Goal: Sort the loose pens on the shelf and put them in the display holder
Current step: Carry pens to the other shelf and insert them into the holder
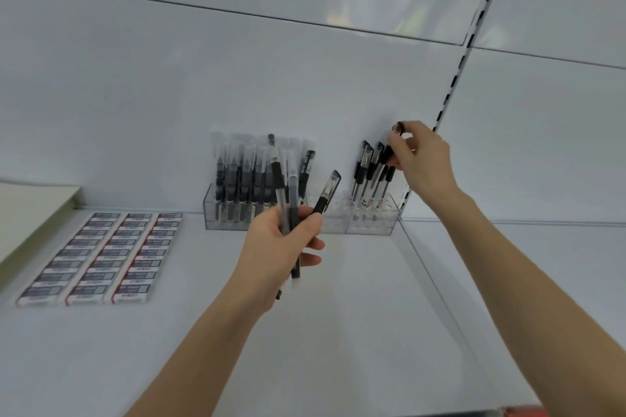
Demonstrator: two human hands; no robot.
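Transparent plastic makes the display holder, which stands at the back of the white shelf, touching the back panel. Its left section is full of upright clear-capped pens, its middle section shows almost no pens, and its right section holds a small group of black-capped pens that lean a little. The left hand is in front of the holder, above the shelf, and its fingers are curled round a bundle of pens. These pens point upward, and one of them fans out to the right with its cap near the middle section. The right hand is higher and further right, just beside the right section, and its fingertips pinch one black pen near the upper end. This pen is tilted and its lower part is among the black-capped pens; I cannot tell if its tip already sits in the holder. The two hands are well apart. On the left part of the shelf lie small flat boxes in neat rows, and beside them, at the far left edge, is a beige board. A slotted metal rail runs up the panel behind the right hand.
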